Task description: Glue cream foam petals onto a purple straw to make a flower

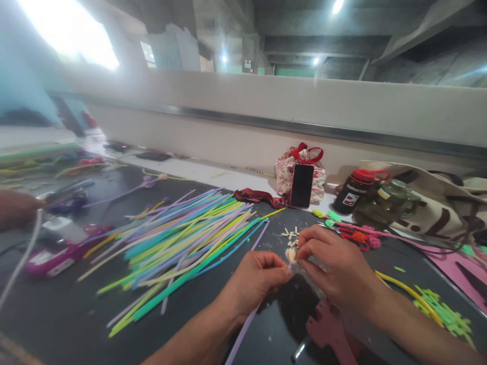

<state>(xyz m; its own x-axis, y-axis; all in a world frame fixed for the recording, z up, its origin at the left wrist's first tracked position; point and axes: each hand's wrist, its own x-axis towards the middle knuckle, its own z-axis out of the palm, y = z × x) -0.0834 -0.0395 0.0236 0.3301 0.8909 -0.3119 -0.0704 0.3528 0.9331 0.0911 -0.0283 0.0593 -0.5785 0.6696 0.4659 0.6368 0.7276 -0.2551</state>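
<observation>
The lilac straw (243, 327) slants up-right from the near edge, both hands (294, 271) pinching its cream-tipped far end.

A thin lilac stem (243, 327) runs slantwise up from the near edge of the table to the hands, lifted clear of the dark top. At its upper end sits a small cream bud (291, 254), pale and rounded, pinched between the fingertips of both hands. Just beyond it, small cream bits (289, 233) lie scattered loose on the table, toward the far edge.
</observation>
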